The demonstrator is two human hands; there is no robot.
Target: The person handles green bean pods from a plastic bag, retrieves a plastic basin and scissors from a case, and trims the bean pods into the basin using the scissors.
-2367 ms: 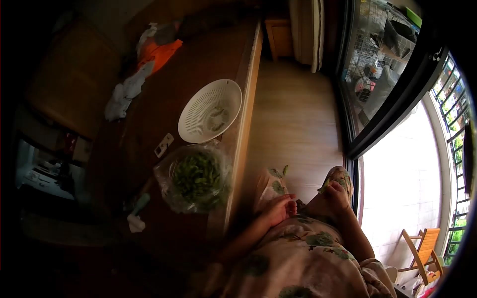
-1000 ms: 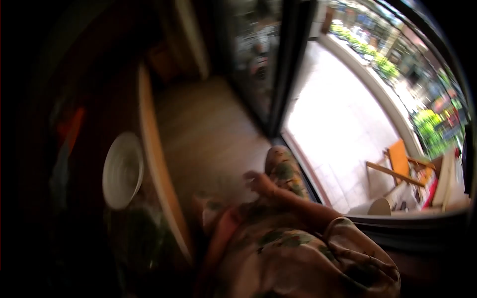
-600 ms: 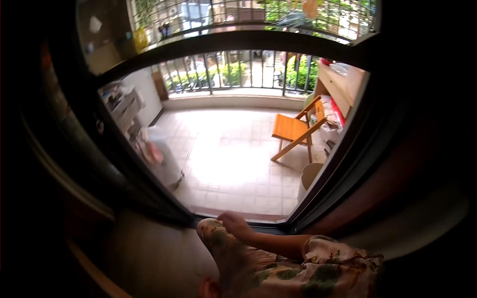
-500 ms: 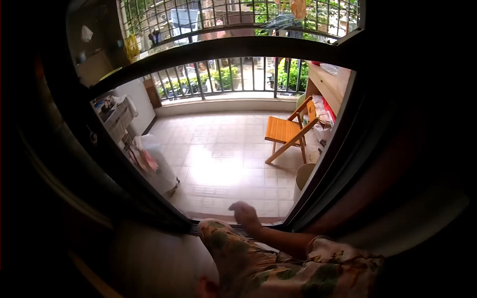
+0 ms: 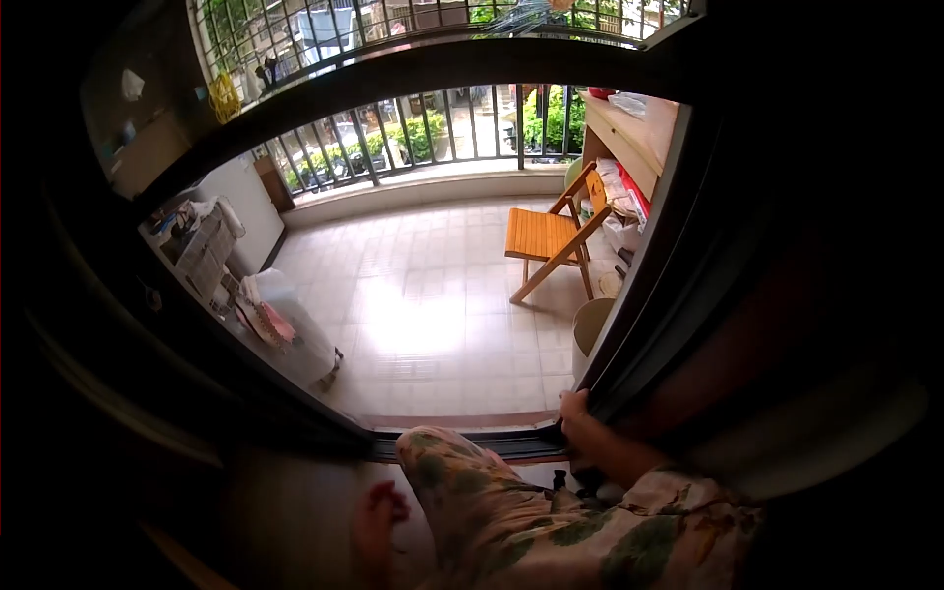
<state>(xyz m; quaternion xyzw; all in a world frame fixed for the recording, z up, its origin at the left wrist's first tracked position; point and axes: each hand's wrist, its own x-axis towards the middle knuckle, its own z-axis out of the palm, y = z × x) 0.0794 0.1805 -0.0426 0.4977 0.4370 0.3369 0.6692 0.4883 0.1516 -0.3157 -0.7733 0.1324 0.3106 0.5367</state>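
Fingers of the right hand (image 5: 574,407) look narrow and drawn together, overlapping the lower end of the dark door frame (image 5: 644,295); whether they touch it, grip it or hold something small, I cannot tell. Just past these fingertips, outside the doorway, stands a pale bin (image 5: 582,356), partly cut off by the frame. A likely mishap, to my eye, is a miss: anything let go on the near side of the bin's rim could land in the grooves of the door track (image 5: 492,449), below and to the left of the fingers, and be awkward to pick out. Knuckles could also scrape the frame if the wrist swings outward, because the edge sits right beside them. Lower and well to the left, the left hand (image 5: 386,504) is near the patterned cloth (image 5: 444,474) over the knee; its fingers seem bent inward, but blur and shade hide whether they hold anything. With both hands busy and that 1 in the dark, something could slip out unnoticed. Ahead of the right fingers, glare on the tiled floor (image 5: 472,369) might hide a dropped scrap, while the wooden chair (image 5: 544,236) is too far off to get in the way.
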